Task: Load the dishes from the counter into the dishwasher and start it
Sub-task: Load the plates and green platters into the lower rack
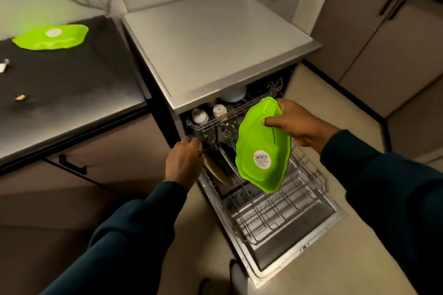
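Down low, the bottom rack [282, 211] is sitting pulled out over the open dishwasher door [299, 256]. Above it, the right hand [297, 124] is pinching a green plate [262, 145] by its top rim, tilted on edge, long side running up and down. The left hand [183, 159] is curling round the rack's edge; its fingertips are hiding. Far off, another green plate [51, 37] is lying blurry on the counter [72, 84].

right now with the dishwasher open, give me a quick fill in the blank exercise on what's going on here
1. The right hand holds a ____ plate above the lower rack.
2. The plate's white sticker faces the ____.
3. A second green plate lies on the dark ____.
4. The left hand reaches the ____ rack's near edge.

Missing: green; camera; counter; lower
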